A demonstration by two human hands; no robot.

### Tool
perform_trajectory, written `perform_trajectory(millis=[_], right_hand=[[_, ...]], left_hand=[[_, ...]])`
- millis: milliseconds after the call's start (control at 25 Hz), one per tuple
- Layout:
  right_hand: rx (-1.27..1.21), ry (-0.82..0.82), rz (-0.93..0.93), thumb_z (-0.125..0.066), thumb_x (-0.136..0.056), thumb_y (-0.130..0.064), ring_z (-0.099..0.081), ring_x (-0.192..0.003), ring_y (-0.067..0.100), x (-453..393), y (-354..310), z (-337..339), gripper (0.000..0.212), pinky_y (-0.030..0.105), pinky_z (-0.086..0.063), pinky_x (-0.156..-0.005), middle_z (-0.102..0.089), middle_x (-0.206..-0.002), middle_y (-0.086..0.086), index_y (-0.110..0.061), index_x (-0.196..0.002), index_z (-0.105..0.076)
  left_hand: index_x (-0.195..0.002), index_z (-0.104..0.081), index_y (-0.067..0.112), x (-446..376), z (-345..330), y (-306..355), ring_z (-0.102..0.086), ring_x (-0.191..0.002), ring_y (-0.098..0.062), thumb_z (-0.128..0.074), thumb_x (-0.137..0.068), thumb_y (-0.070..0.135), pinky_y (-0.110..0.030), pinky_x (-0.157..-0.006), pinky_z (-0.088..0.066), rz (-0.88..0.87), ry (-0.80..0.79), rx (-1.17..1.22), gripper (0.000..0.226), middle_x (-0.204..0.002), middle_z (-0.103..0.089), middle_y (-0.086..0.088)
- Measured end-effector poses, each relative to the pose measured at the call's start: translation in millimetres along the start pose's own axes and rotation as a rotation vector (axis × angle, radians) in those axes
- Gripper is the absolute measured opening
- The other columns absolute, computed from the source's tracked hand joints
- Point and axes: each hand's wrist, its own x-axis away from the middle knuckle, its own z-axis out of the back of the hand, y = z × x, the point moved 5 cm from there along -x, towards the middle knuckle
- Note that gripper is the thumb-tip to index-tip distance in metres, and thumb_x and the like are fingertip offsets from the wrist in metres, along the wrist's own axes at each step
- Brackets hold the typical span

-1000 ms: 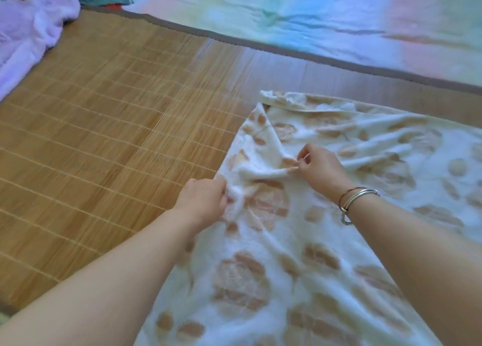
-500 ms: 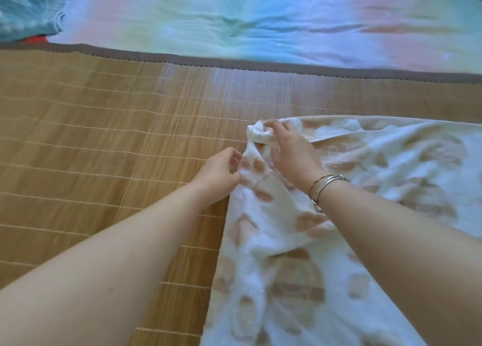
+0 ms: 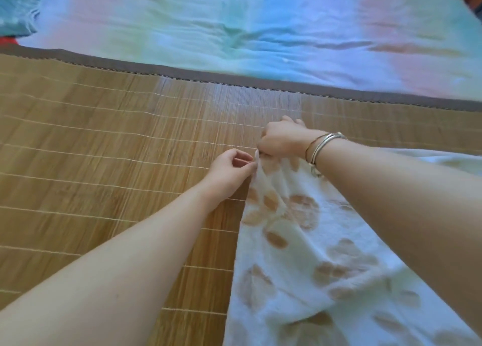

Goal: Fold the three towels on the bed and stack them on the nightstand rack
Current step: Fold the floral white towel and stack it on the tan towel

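Observation:
A white towel with brown blotches (image 3: 307,262) lies on the bamboo mat (image 3: 104,163), spreading to the lower right. My right hand (image 3: 281,141), with bracelets on the wrist, grips the towel's far left corner in curled fingers. Just left of it, my left hand (image 3: 230,169) pinches the towel's left edge between thumb and fingers. The towel is pulled into a taut ridge running down from both hands. My right forearm covers part of the towel.
A pastel rainbow sheet (image 3: 260,27) covers the bed beyond the mat's brown border (image 3: 234,78). A teal cloth (image 3: 15,9) lies bunched at the top left corner. Bare mat stretches to the left of the towel.
Both hands have moved along the towel's edge to its far corner. The right hand now grips that corner, and the towel has drawn into a narrower, taut shape.

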Motion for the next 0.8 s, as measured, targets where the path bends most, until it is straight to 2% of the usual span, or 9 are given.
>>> perform_trajectory(millis=[120, 200, 280, 400, 520, 600, 640, 720, 800], right_hand=[[-0.261, -0.068, -0.064, -0.040, -0.091, -0.018, -0.048, -0.061, 0.017, -7, 4, 19, 0.020, 0.023, -0.035, -0.055, -0.051, -0.081, 0.007, -0.012, -0.075, -0.051], [-0.639, -0.136, -0.071, -0.043, -0.088, -0.021, -0.051, -0.045, 0.016, -11, 12, 12, 0.020, 0.018, -0.040, -0.044, -0.054, -0.064, 0.009, -0.012, -0.071, -0.049], [-0.927, -0.196, -0.054, -0.047, -0.077, -0.028, -0.054, -0.059, 0.022, -19, 17, 1, 0.020, 0.028, -0.053, -0.059, -0.055, -0.072, 0.018, -0.009, -0.076, -0.053], [-1.070, -0.091, -0.035, -0.058, -0.078, -0.030, -0.053, -0.074, 0.029, -26, 28, -6, 0.020, 0.040, -0.049, -0.074, -0.055, -0.084, 0.020, -0.010, -0.078, -0.059], [-1.011, 0.122, 0.026, -0.065, -0.089, -0.025, -0.057, -0.063, 0.013, -25, 34, 3, 0.015, 0.025, -0.048, -0.059, -0.062, -0.074, 0.000, -0.017, -0.076, -0.062], [-1.015, 0.159, 0.082, -0.065, -0.090, -0.027, -0.054, -0.050, 0.000, -21, 33, 8, 0.019, 0.014, -0.041, -0.046, -0.060, -0.058, -0.011, -0.016, -0.075, -0.062], [-1.040, 0.163, 0.092, -0.064, -0.091, -0.028, -0.051, -0.042, -0.002, -21, 31, 11, 0.020, 0.009, -0.037, -0.041, -0.056, -0.049, -0.014, -0.013, -0.076, -0.063], [-1.113, 0.159, 0.084, -0.060, -0.093, -0.024, -0.044, -0.039, 0.001, -21, 28, 12, 0.021, 0.012, -0.038, -0.046, -0.052, -0.050, -0.006, -0.005, -0.086, -0.066], [-1.113, 0.149, 0.075, -0.056, -0.096, -0.021, -0.044, -0.046, 0.007, -23, 24, 13, 0.021, 0.018, -0.039, -0.053, -0.050, -0.058, 0.001, -0.003, -0.088, -0.065]], left_hand=[[-0.111, -0.060, 0.017, -10, -2, 10, -0.065, -0.096, -0.013, -0.065, -0.089, 0.030, -0.023, -0.080, -0.052, -0.044, 0.013, 0.050, 0.026, -0.105, -0.066, 0.002], [-0.110, -0.061, 0.017, -16, -5, 15, -0.067, -0.095, -0.015, -0.065, -0.090, 0.026, -0.027, -0.080, -0.056, -0.058, -0.008, 0.165, 0.023, -0.105, -0.068, -0.001], [-0.107, -0.063, 0.015, -22, -8, 17, -0.069, -0.088, -0.014, -0.063, -0.091, 0.025, -0.026, -0.073, -0.058, -0.033, -0.023, 0.298, 0.019, -0.102, -0.070, -0.001], [-0.094, -0.065, 0.013, -35, -10, 20, -0.062, -0.068, -0.010, -0.056, -0.096, 0.019, -0.017, -0.050, -0.047, 0.033, 0.032, 0.398, 0.011, -0.084, -0.067, -0.001], [-0.105, -0.059, 0.007, -51, -8, 30, -0.054, -0.052, -0.008, -0.042, -0.099, 0.010, -0.019, -0.046, -0.045, 0.124, 0.005, 0.567, 0.018, -0.075, -0.058, -0.002], [-0.115, -0.055, 0.001, -62, -3, 40, -0.061, -0.064, -0.013, -0.038, -0.099, 0.012, -0.025, -0.057, -0.052, 0.114, -0.074, 0.697, 0.026, -0.084, -0.062, -0.008], [-0.121, -0.052, 0.002, -68, 0, 42, -0.065, -0.077, -0.016, -0.041, -0.099, 0.023, -0.030, -0.065, -0.055, 0.106, -0.090, 0.644, 0.032, -0.095, -0.064, -0.010], [-0.127, -0.041, 0.015, -72, 4, 37, -0.060, -0.100, -0.020, -0.046, -0.094, 0.049, -0.037, -0.081, -0.052, 0.131, -0.034, 0.186, 0.048, -0.119, -0.055, -0.006], [-0.126, -0.041, 0.020, -62, 6, 22, -0.058, -0.105, -0.021, -0.043, -0.089, 0.063, -0.040, -0.090, -0.051, 0.181, 0.024, -0.021, 0.056, -0.125, -0.054, -0.003]])
